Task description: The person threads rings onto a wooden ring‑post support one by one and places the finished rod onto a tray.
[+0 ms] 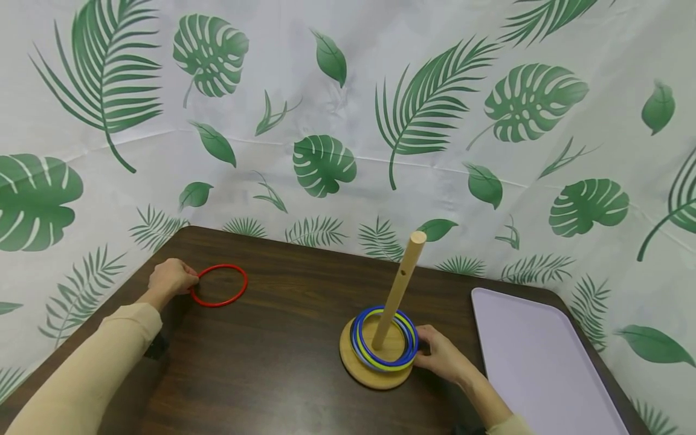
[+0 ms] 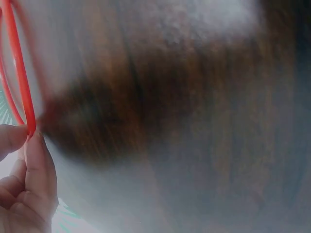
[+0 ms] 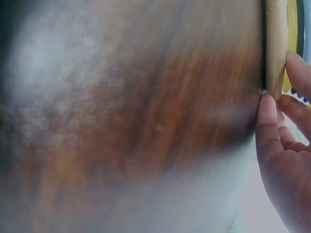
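At the table's far left, my left hand pinches the edge of a red ring between thumb and fingertips. The left wrist view shows the red ring tilted up from the pinch. A ring-toss stand with an upright wooden peg and a round wooden base is right of centre. Several rings, blue, yellow-green and darker ones, lie stacked around the peg on the base. My right hand grips the base's right edge; in the right wrist view, fingertips hold the base rim from both faces.
The dark wooden table runs back to a white cloth printed with green leaves. A pale lilac tray lies at the right, beyond my right hand.
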A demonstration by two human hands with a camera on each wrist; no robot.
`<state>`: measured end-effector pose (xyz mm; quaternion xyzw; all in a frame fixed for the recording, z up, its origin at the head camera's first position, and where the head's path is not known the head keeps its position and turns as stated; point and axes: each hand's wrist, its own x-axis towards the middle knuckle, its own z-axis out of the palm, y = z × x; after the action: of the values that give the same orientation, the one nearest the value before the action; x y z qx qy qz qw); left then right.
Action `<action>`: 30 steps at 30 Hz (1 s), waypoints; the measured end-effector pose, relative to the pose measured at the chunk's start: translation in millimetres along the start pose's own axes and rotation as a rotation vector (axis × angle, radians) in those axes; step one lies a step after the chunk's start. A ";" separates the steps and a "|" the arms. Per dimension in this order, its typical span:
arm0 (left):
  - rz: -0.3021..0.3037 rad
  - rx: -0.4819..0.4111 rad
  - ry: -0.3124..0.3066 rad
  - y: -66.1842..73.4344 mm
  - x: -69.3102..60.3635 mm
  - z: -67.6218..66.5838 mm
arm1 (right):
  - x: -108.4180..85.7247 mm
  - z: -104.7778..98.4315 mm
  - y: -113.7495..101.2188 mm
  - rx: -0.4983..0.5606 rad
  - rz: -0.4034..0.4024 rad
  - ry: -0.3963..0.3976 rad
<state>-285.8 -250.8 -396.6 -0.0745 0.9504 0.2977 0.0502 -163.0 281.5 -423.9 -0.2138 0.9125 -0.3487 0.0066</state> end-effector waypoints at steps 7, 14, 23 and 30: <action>-0.043 -0.246 -0.094 -0.3 -0.2 -1.5 | -0.6 -0.4 -0.8 0.017 0.010 -0.004; -0.078 -0.534 -0.191 -2.3 4.3 3.8 | -0.1 -1.1 -1.6 0.047 0.027 -0.016; 0.051 -0.709 -0.307 26.3 -0.8 2.5 | 0.5 -0.7 -1.5 0.075 0.040 -0.022; 0.125 -0.746 -0.362 70.7 -10.9 -3.9 | 0.8 -1.1 -1.6 0.078 0.045 -0.028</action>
<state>-287.4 -194.5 -352.4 0.0238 0.7560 0.6322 0.1679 -163.3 280.8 -422.0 -0.1977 0.9026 -0.3808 0.0356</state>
